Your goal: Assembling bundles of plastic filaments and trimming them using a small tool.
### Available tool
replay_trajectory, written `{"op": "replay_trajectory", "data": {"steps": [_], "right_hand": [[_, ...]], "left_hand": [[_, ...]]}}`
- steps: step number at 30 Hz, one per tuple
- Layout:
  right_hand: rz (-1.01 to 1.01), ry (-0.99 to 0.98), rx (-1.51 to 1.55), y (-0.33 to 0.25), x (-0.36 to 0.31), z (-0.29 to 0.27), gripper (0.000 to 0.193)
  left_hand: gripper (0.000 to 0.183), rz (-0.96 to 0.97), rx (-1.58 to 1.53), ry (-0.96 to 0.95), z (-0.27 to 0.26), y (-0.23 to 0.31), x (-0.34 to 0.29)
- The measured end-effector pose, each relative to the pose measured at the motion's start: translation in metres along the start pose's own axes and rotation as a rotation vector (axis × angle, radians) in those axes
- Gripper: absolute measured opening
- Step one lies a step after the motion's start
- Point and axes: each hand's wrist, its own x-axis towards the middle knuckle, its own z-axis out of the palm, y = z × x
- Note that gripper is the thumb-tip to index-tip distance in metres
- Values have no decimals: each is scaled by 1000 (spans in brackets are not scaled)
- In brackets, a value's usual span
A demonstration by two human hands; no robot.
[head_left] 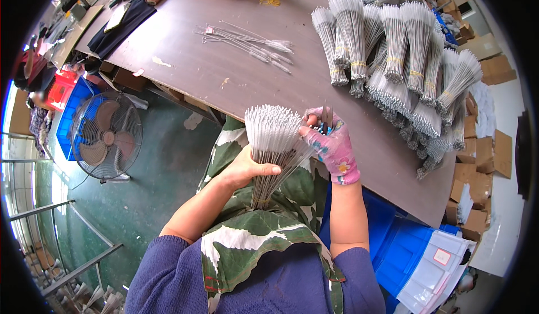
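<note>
My left hand [244, 169] is bare and wraps around a thick bundle of thin white-tipped wire brushes [272, 134], held upright over my lap. My right hand [331, 145] wears a pink flowered glove and pinches a brush at the bundle's right edge. It also grips a small pair of scissors or pliers with blue handles [325, 120], blades pointing up. The bundle's lower stems fan out below my left hand.
A brown table [224, 72] carries many banded bundles of the same brushes [404, 61] at the right and several loose brushes [247, 41] in the middle. A floor fan [106, 137] stands at the left. Blue crates [393, 241] and cardboard boxes [477, 173] lie to the right.
</note>
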Motion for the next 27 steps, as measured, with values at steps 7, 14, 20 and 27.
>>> {"op": "replay_trajectory", "data": {"steps": [7,14,20,27], "right_hand": [[33,-140,80,-13,-10,2,24],[-104,-244,95,-15,-1,20,25],[-2,-253,14,-18,-8,5,20],[-92,-344,-2,-22,6,29,25]], "left_hand": [[58,28,-21,58,-7,-12,-6],[51,67,-10,107,-6,-9,-14],[48,129,6,175,-10,-13,-23],[49,205,46,268,-9,-13,-34]]}}
